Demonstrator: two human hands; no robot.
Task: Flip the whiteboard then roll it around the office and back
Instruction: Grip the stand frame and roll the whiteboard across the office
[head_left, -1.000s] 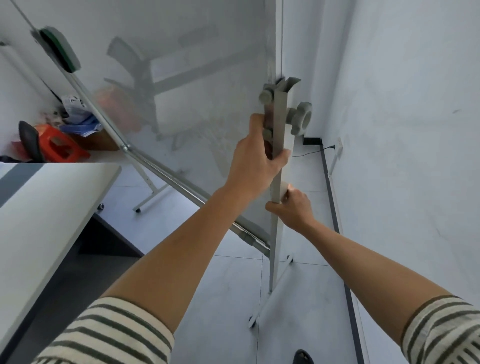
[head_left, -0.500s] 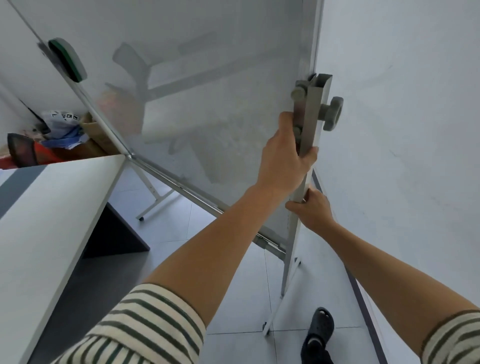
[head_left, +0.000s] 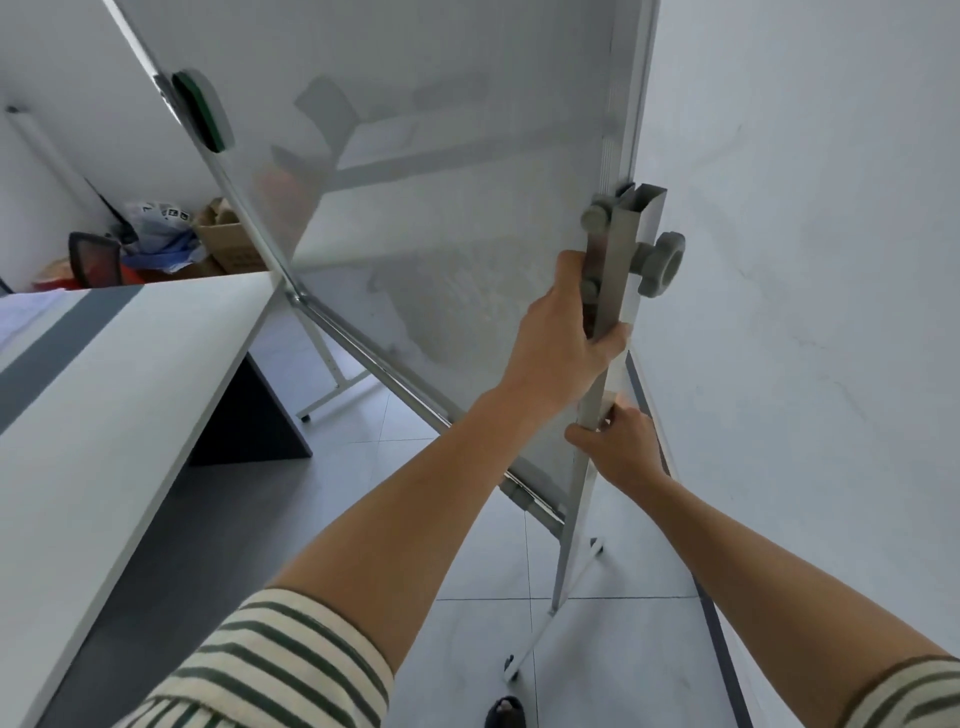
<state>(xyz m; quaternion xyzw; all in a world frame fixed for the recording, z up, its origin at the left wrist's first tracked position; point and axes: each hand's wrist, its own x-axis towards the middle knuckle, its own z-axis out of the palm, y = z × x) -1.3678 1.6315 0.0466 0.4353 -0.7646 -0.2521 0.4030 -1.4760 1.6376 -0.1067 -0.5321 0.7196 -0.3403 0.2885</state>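
Note:
The whiteboard stands on a wheeled metal stand, its glossy face filling the upper middle of the view. My left hand grips the stand's right upright post just below the grey pivot knob. My right hand holds the same post lower down. A green eraser clings to the board's left edge. The stand's right foot with a caster rests on the tiled floor.
A white and grey desk lies close on the left. A white wall runs close on the right, with a dark skirting strip. Boxes, bags and a chair crowd the far left corner. My shoe shows at the bottom.
The view has shifted along the wall with the board; the desk is nearer on the left and my shoe has come into view. Both hands keep their grip on the post.

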